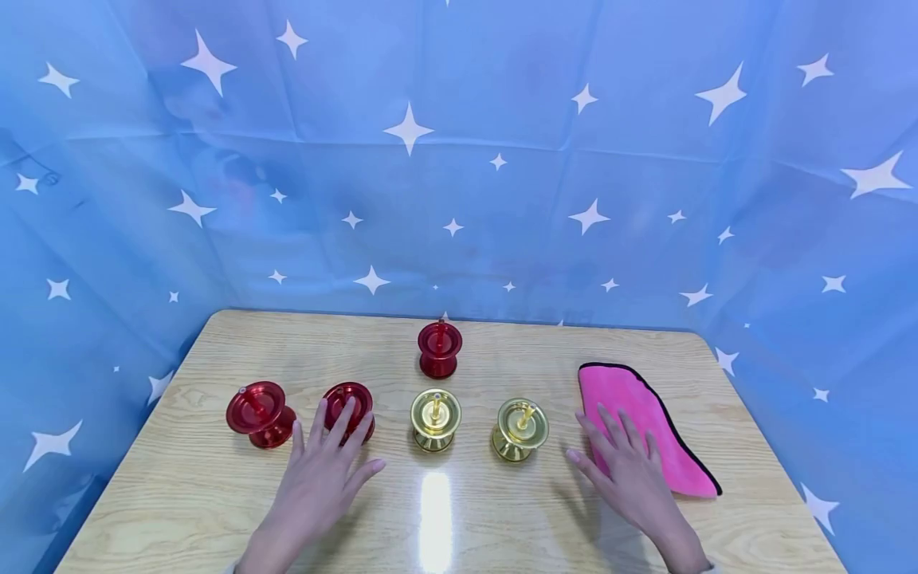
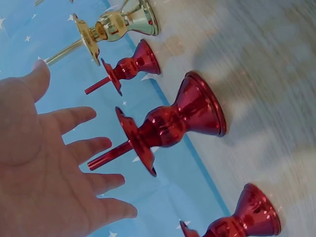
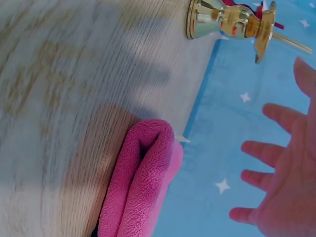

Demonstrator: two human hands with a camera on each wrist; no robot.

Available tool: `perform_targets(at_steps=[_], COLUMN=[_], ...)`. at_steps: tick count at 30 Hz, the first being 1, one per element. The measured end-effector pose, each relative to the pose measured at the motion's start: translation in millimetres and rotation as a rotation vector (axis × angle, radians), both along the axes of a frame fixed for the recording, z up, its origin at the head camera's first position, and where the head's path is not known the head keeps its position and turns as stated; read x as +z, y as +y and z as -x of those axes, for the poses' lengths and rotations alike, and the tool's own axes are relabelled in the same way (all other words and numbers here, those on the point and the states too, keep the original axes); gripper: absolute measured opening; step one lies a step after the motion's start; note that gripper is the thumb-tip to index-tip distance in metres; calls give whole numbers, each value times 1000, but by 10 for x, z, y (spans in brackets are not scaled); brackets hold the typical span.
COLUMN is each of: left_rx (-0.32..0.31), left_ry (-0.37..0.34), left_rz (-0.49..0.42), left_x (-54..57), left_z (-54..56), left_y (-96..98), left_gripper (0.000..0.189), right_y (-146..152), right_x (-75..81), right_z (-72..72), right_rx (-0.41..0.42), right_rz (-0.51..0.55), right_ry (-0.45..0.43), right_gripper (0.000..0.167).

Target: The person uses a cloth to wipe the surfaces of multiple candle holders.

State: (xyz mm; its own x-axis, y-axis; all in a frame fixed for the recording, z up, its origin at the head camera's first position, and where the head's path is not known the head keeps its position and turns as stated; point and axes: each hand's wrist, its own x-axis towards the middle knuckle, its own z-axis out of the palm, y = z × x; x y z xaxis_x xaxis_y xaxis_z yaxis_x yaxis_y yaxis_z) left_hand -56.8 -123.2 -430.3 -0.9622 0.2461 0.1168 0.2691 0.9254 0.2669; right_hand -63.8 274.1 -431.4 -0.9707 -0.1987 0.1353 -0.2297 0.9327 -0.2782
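My left hand [image 1: 319, 478] is spread with straight fingers over a red metal candle holder [image 2: 165, 126], which stands upright with a thin spike in its dish. Another red candle holder [image 1: 261, 414] stands to the left, and a third red one [image 1: 440, 349] is farther back near the middle. Two gold candle holders stand between my hands, one in the middle [image 1: 435, 420] and one [image 1: 519, 430] to its right. My right hand [image 1: 631, 478], fingers apart and holding nothing, hovers over the near left part of a folded pink cloth [image 1: 645, 422] with black edging.
The wood-grain table [image 1: 179, 502] ends at a far edge right before a blue curtain [image 1: 502, 199] with white stars. A bright light reflection lies on the tabletop between the hands.
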Motion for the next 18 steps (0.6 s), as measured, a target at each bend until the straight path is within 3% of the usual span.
perform_targets(at_steps=[8, 15, 18], left_rx=[-1, -16, -43], left_ry=[2, 175, 190], left_rz=[-31, -173, -248], left_x=[83, 293, 366], left_z=[-57, -44, -15], left_y=[-1, 161, 305], left_gripper=[59, 56, 55], right_y=[3, 21, 39], right_x=[47, 102, 98], right_z=[6, 27, 35], right_rx=[15, 53, 66], right_rz=[2, 35, 56], right_ry=[-6, 38, 53], right_gripper=[58, 57, 57])
